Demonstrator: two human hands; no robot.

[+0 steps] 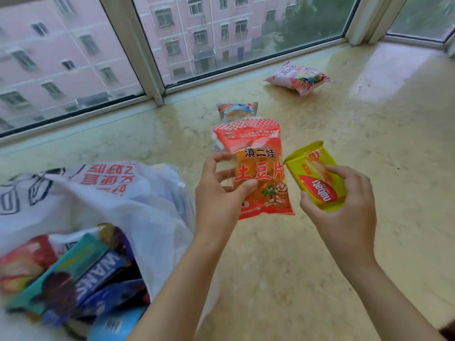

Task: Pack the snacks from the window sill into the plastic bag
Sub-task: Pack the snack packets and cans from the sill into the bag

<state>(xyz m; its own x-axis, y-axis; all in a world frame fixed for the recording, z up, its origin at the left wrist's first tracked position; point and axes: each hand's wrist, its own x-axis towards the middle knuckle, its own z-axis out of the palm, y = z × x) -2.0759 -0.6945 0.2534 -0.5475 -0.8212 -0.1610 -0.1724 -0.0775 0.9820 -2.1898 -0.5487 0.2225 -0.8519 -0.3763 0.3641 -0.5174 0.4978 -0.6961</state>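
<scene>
My left hand [222,190] pinches the orange potato-chip packet [258,168] by its edge, thumb across the front and fingers curled behind, while my right hand [344,205] is wrapped round the yellow wafer packet [317,175], fingers over the top and thumb under its lower end. Both packets are lifted off the stone, side by side and just apart.

Nearest me on the left, the plastic bag [138,207] lies slumped with its mouth open toward me. It is thin, white, crinkled film with red and dark print, and it is already well stocked: glossy flat wrappers in teal, navy, blue and red are heaped inside, blurred at the edges.

I judge the job well past halfway. The two packets I hold have yet to go in.

Beyond them, a small blue-and-orange packet [237,112] lies on the window sill [369,143], partly hidden behind the orange one. Farther back, near the glass, a puffy pink packet [298,78] sits alone, pillow-shaped with crimped ends. The sill itself is polished beige marble, slick and reflective.
</scene>
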